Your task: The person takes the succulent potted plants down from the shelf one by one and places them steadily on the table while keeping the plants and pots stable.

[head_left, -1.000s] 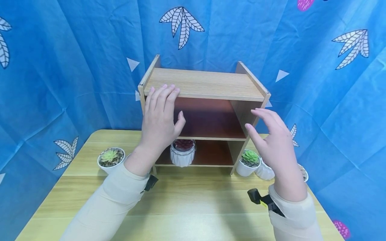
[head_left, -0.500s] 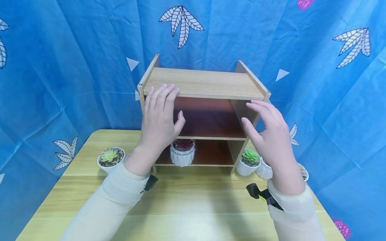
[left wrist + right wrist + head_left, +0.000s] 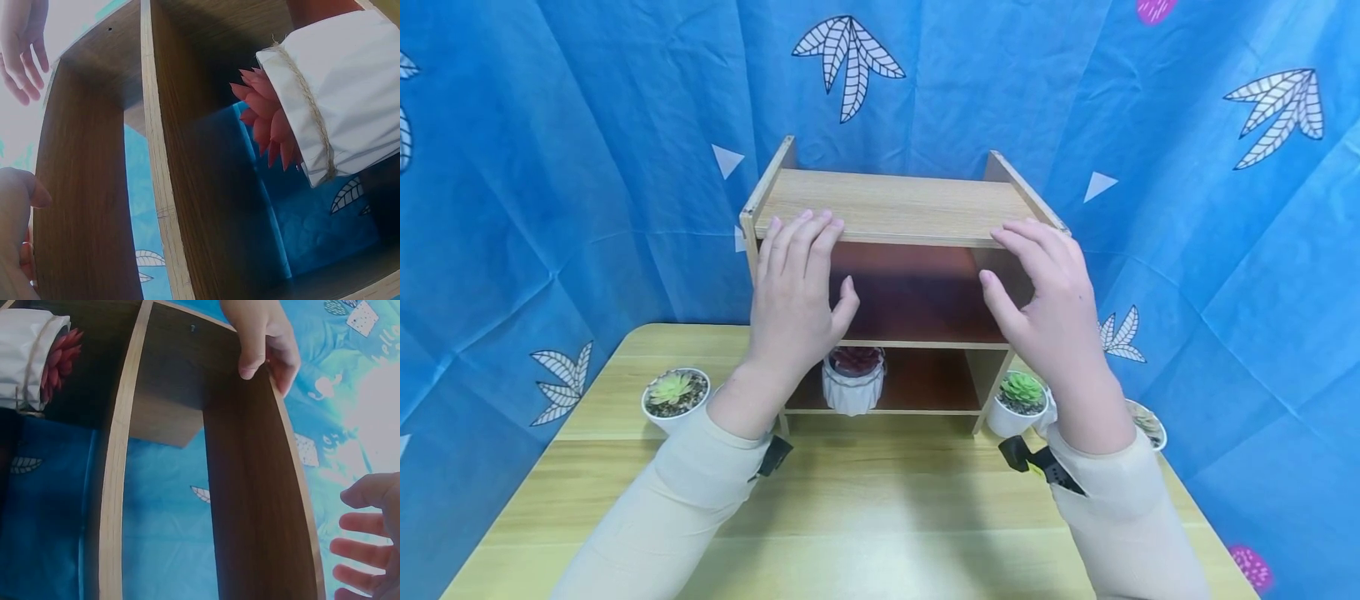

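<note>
A small wooden shelf unit stands at the back of the table. My left hand lies at the left of its top board's front edge, fingers straight and thumb apart; whether it touches the wood I cannot tell. My right hand hangs before the right side, fingers loosely bent, holding nothing. In the right wrist view its fingers are apart from the board. On the lowest shelf sits a white pleated pot, with twine around it and a red succulent in it.
A potted pale-green succulent stands on the table at left, partly near my sleeve. To the right are a white pot with a green succulent and another small pot. A blue patterned cloth hangs behind.
My right hand has moved up and left, toward the top board's right front edge. My left hand, the shelf unit and the pots have stayed in place.
</note>
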### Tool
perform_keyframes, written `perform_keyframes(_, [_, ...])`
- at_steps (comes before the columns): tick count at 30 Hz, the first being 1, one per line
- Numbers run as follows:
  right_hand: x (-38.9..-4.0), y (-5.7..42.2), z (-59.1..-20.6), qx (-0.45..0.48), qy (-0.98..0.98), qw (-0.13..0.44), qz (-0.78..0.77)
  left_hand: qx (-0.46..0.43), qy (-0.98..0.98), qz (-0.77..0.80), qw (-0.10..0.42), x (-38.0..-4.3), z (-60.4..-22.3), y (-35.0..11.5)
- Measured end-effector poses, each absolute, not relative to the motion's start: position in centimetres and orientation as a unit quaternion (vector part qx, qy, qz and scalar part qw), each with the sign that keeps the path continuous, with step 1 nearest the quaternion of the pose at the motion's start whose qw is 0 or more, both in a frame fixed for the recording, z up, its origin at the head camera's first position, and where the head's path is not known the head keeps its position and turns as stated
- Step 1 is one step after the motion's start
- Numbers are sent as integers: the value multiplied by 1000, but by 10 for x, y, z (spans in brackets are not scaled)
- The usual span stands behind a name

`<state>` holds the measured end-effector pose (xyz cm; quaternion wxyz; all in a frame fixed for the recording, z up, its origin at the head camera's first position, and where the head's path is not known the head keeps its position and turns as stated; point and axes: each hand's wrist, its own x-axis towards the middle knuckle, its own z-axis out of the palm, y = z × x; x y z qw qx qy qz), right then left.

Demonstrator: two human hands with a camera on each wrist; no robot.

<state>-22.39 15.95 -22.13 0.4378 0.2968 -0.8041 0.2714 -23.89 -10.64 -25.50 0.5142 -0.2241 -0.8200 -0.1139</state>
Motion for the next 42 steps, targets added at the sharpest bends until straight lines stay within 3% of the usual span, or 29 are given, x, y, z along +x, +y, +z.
perform_keyframes(42, [-242,146,-233,277,-842,420,194,-236,-821,-116,507,-239,-257,-110])
